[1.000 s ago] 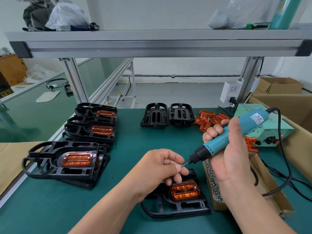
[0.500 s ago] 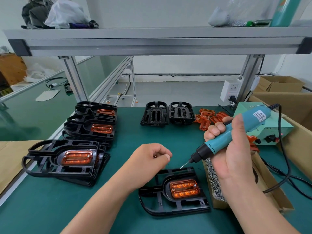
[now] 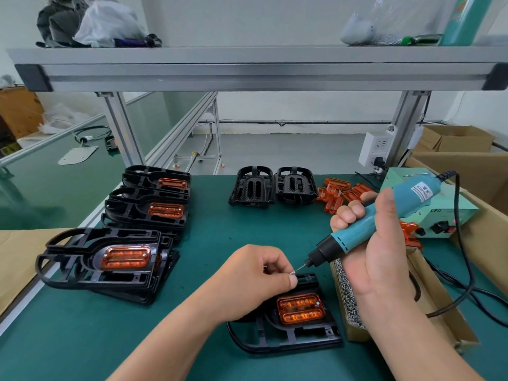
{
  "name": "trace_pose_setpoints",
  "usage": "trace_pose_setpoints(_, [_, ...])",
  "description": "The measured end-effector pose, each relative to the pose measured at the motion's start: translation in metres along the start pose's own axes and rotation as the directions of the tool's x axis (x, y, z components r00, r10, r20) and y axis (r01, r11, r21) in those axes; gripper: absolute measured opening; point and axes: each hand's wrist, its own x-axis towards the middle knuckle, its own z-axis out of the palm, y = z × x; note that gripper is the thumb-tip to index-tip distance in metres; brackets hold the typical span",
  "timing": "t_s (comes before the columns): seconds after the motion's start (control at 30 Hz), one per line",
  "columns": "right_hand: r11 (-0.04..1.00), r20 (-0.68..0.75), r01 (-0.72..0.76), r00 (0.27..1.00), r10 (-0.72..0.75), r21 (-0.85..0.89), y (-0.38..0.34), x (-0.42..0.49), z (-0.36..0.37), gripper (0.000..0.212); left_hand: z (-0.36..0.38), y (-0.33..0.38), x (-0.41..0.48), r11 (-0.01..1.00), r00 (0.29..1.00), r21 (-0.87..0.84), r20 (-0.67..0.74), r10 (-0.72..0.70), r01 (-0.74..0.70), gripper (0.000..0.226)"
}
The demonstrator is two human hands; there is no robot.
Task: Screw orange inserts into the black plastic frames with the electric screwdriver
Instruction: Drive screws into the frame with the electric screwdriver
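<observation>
Head view. Shows a dark green matted desk (image 3: pixel 214 243) beneath an aluminium-profile shelf (image 3: pixel 247 67). Pinches, with the left hand (image 3: pixel 255 279), a small silver screw (image 3: pixel 292 273) between thumb and forefinger tips, the other fingers curled, just above the far edge of the nearest black plastic frame (image 3: pixel 288 343). Grips, with the right hand (image 3: pixel 382 251), the teal electric screwdriver (image 3: pixel 412 195), fingers and thumb wrapped round the barrel, the tool tilted down to the left, its bit tip at the pinched screw. Locates that frame flat on the desk at lower centre, with a translucent orange rectangular insert (image 3: pixel 299 309) seated in its recess and a silver screw head (image 3: pixel 318 303) at the insert's upper right corner. Places, at left, three stacks of black frames (image 3: pixel 132 280) with orange inserts fitted, ranged from near to far along the desk edge. Sets, at back centre, two bare black frames (image 3: pixel 253 188) standing side by side, and just right of them a heap of loose orange inserts (image 3: pixel 336 193). Puts, just right of the worked frame, a brown cardboard box of small silver screws (image 3: pixel 347 295), partly behind the right wrist. Adds, at far right, a pale green power unit (image 3: pixel 428 215), with the screwdriver's black cord (image 3: pixel 464 243) looping down over the desk.
</observation>
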Motion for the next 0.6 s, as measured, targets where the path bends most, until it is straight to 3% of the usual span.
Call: trace_pose_setpoints(0.6, [0.999,0.021,0.029,0.999,-0.029,-0.017,0.0019,-0.0032,0.0035,0.028,0.0060,-0.0010,-0.0004,1.000,0.999,0.013,-0.038,-0.010,0.010,0.008])
